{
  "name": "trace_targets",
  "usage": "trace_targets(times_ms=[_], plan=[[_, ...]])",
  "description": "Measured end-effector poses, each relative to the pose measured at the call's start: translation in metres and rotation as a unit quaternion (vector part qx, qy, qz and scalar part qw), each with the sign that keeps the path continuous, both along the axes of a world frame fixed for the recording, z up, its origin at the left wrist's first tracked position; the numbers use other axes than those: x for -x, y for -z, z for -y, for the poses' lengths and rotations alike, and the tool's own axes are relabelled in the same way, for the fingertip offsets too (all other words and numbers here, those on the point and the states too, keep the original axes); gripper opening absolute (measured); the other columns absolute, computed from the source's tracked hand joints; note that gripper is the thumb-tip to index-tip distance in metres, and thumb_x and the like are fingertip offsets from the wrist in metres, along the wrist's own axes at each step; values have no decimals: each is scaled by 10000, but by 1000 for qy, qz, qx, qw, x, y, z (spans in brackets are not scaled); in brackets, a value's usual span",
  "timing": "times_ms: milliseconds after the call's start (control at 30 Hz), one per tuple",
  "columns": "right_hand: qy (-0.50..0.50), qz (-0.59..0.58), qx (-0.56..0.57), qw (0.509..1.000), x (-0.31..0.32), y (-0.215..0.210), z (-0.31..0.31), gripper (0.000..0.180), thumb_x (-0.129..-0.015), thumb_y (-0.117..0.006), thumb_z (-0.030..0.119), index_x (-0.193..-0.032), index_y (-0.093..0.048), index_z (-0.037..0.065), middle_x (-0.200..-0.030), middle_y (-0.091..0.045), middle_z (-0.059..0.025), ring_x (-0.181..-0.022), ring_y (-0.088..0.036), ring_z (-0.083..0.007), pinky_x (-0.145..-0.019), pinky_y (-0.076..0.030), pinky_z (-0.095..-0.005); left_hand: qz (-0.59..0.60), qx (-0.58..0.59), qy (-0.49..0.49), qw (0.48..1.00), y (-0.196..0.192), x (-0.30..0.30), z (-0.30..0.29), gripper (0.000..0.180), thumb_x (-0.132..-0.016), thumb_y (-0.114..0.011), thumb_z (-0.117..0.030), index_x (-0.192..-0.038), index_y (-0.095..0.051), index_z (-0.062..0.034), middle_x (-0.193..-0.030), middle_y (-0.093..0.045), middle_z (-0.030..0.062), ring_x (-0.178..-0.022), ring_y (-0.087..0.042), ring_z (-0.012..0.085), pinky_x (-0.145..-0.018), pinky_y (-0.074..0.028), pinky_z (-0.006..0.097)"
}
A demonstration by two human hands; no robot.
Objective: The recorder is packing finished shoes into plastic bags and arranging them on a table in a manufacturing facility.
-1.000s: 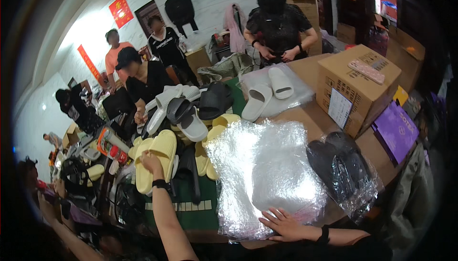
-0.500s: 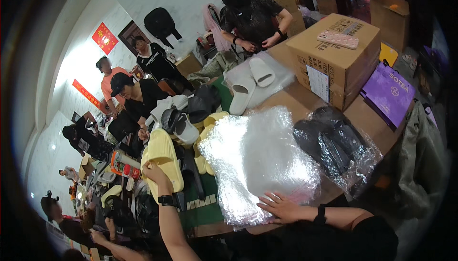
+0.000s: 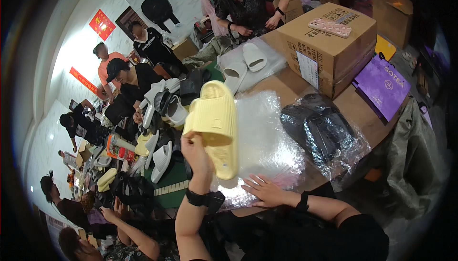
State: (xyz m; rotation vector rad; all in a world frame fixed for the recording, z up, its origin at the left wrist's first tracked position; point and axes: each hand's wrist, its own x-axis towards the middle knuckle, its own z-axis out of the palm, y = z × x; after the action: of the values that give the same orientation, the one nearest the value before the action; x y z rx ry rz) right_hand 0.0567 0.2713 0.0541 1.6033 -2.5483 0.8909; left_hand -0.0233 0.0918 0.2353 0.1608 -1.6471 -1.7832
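My left hand (image 3: 196,152) is raised and grips a pair of pale yellow slide sandals (image 3: 215,123), held upright above the table. My right hand (image 3: 263,190) lies flat, fingers spread, on the near edge of a clear plastic bag (image 3: 269,139) spread over the brown table (image 3: 350,103). A black pair of sandals wrapped in clear plastic (image 3: 324,130) lies to the right of the bag.
A large cardboard box (image 3: 329,46) with a pink phone case on top stands at the far right, beside a purple bag (image 3: 381,85). White sandals (image 3: 243,64) lie behind. Mixed sandals (image 3: 164,106) pile up at left, where several people sit. One person sits across the table.
My left hand has lifted the yellow sandals from the pile at left and brought them up and right, over the plastic bag. My right hand has stayed on the bag.
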Motion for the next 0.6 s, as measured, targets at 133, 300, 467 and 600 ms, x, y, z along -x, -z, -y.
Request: trace_targets(times_ms=[133,300,467,600], plan=[[-3,8,-12,1000,1,3,-1,791,-816,-603,399,-1438,-215,100,-1479,-234,-145,-1376,-185,-344,-1104,-153,-489,75,-93,52,991,16,-4,-46,150,-877,-555,-14,-1014,-498,4,-974,-526,90,-882,-534,145,-759,-452,251],[-13,92,-37,995,-1,-1,2,708,-870,-525,471,-1411,-276,90,-1445,-293,-171,-1352,-246,-348,-1094,-177,-460,139,-172,77,972,47,-1,-61,206,-890,-562,-36,-1065,-463,9,-962,-522,107,-869,-544,160,-739,-475,270],[-21,46,-29,998,1,-3,-1,657,-852,-546,466,-1369,-351,112,-1411,-340,-171,-1347,-224,-385,-1076,-207,-498,142,-185,46,971,76,10,-59,293,-884,-553,-3,-1131,-401,-41,-1045,-495,118,-911,-538,185,-765,-475,287],[-16,53,-55,997,-15,-17,-7,657,-786,-638,344,-1308,-399,25,-1345,-421,-163,-1297,-336,-335,-1084,-215,-498,130,-166,54,976,70,3,-88,408,-853,-576,29,-1196,-375,-66,-1053,-477,95,-945,-502,175,-816,-443,285]])
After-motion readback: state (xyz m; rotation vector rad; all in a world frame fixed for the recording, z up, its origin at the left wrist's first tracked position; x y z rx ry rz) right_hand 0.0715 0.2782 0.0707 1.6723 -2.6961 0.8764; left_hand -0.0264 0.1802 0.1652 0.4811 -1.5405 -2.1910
